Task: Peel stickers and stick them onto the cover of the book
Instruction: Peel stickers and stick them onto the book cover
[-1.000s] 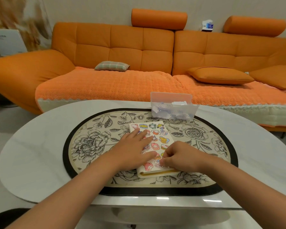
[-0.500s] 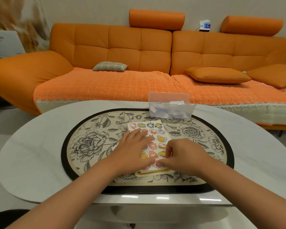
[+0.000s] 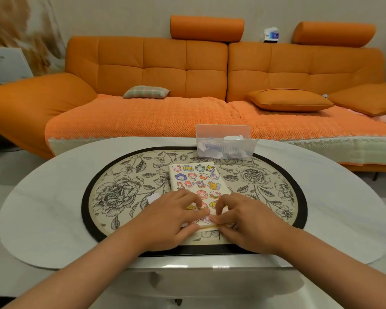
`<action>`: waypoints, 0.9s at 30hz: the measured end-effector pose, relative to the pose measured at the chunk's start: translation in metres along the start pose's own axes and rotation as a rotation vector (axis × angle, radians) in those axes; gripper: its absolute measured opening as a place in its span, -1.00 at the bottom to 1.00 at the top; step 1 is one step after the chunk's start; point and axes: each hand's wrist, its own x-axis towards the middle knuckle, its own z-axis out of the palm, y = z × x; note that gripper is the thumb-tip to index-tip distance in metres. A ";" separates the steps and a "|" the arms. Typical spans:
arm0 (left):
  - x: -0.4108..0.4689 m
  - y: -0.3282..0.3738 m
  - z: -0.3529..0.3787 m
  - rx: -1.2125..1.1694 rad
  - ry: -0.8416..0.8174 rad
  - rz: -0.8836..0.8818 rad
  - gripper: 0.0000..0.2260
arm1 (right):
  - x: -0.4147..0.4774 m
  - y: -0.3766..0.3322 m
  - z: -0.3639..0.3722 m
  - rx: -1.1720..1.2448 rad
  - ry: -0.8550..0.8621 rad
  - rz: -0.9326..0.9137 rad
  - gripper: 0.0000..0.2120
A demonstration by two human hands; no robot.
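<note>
Both hands (image 3: 169, 221) (image 3: 249, 224) around book's (image 3: 195, 177) near end

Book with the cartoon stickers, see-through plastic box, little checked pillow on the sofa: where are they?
Cream book with cartoon stickers (image 3: 197, 178): head view, upper cover.
Clear plastic box (image 3: 223, 131): head view, raised back wall.
Small green checked pillow (image 3: 146, 92): head view, its top face.

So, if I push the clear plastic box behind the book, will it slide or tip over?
Probably light: the clear plastic box seems to hold only paper scraps. It looks low and wide, so tipping seems unlikely. On the patterned mat it would likely slide.
</note>
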 end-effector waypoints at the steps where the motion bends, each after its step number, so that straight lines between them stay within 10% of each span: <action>1: 0.000 0.001 0.000 0.009 0.019 0.002 -0.61 | 0.000 0.001 -0.001 -0.001 -0.004 0.000 -0.70; 27: -0.008 0.000 0.007 -0.071 0.165 0.111 -0.76 | -0.003 -0.001 0.007 -0.146 0.027 -0.081 -0.69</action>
